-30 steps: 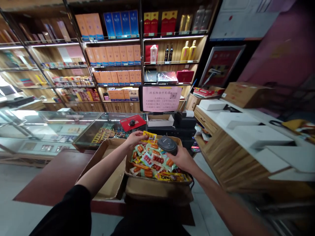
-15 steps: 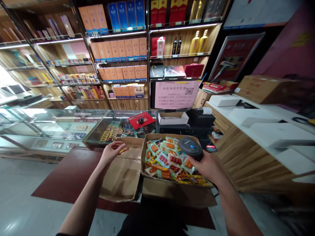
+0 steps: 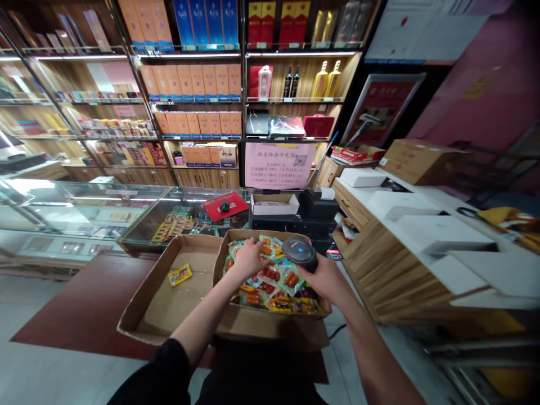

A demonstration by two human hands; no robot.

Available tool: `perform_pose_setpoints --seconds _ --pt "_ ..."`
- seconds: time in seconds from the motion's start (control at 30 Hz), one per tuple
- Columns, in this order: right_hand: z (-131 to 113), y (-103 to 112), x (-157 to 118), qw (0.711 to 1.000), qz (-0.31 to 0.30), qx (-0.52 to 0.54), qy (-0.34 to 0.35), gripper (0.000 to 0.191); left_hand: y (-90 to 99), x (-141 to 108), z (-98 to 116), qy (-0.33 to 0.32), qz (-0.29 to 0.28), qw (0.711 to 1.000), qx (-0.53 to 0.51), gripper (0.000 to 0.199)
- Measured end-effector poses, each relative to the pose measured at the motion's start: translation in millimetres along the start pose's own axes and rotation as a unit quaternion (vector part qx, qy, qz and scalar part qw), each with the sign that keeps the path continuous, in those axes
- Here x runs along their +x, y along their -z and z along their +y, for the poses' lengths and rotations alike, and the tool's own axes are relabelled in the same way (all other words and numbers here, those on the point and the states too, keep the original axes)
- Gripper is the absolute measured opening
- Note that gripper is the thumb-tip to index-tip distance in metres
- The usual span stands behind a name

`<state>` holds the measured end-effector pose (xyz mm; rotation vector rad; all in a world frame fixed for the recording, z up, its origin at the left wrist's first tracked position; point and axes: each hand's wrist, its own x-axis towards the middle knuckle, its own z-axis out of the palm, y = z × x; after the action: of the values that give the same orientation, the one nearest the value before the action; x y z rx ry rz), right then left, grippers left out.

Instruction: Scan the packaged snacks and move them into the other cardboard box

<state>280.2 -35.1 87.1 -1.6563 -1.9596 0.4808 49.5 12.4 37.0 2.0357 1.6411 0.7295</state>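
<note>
My right hand (image 3: pixel 327 275) grips a dark grey barcode scanner (image 3: pixel 299 253), its head showing a small blue light, above the right side of an open cardboard box (image 3: pixel 327 306). Small clear packets of sausages (image 3: pixel 291 278) fill that box, with a long yellow packet (image 3: pixel 293 305) along the near side. Over the left part of the packets is my left hand (image 3: pixel 248 260), fingers apart and reaching down; whether they touch a packet I cannot tell. One small yellow packet (image 3: pixel 180 274) lies in the shallow cardboard tray (image 3: pixel 198 253) to the left.
Beyond the boxes stand a glass display counter (image 3: pixel 143 216), a red sheet (image 3: pixel 225 206) with a small dark object on it, a white open box (image 3: pixel 275 203) and a pink sign (image 3: pixel 278 164). White boxes (image 3: pixel 426 230) line the right-hand counter. Shelves of boxed goods rise behind.
My left hand has moved right, from above the shallow tray to the packets in the full box. The yellow packet now lies in the tray. The scanner stays in my right hand. The view has shifted.
</note>
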Motion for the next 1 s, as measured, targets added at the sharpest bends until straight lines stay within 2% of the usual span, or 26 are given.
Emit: perform_pose_setpoints --seconds 0.1,0.2,0.3,0.37,0.47,0.57,0.63,0.7,0.73,0.83,1.0 --pt "8.7 3.9 -0.1 1.000 -0.021 -0.013 0.012 0.022 -24.5 9.7 15.3 0.066 -0.006 0.995 0.071 0.057" --pt "16.5 6.6 -1.3 0.999 -0.031 -0.017 0.029 0.024 -33.6 12.5 17.4 0.106 0.009 0.991 0.084 0.043" --pt "24.5 8.1 -1.9 0.998 -0.041 0.001 0.037 0.025 -25.8 10.1 10.3 0.126 0.088 0.988 -0.007 0.020" --pt "29.8 8.6 -1.4 0.998 -0.047 0.015 0.044 0.024 -15.5 7.1 3.4 0.148 0.160 0.971 -0.097 0.013" --pt "36.3 8.8 1.2 0.996 -0.056 0.034 0.065 0.022 -3.5 2.9 -4.4 0.202 0.208 0.920 -0.263 0.016" --pt "39.2 8.5 5.0 0.994 -0.069 0.044 0.078 0.022 -2.3 0.8 -3.9 0.242 0.188 0.836 -0.456 0.020" --pt "38.6 8.3 7.3 0.992 -0.082 0.055 0.080 0.023 -5.7 0.6 0.4 0.257 0.173 0.778 -0.546 0.022" --pt "36.7 8.0 9.0 0.990 -0.097 0.070 0.079 0.025 -9.7 0.7 5.6 0.260 0.167 0.740 -0.598 0.022" --pt "35.7 7.8 9.5 0.989 -0.101 0.076 0.077 0.025 -11.3 0.9 8.0 0.255 0.167 0.729 -0.612 0.022" --pt "34.0 6.5 9.8 0.988 -0.099 0.089 0.079 0.028 -14.2 1.3 12.9 0.233 0.170 0.726 -0.624 0.025" --pt "35.0 4.3 8.5 0.984 -0.103 0.104 0.098 0.030 -15.3 1.5 17.1 0.223 0.183 0.752 -0.593 0.034"
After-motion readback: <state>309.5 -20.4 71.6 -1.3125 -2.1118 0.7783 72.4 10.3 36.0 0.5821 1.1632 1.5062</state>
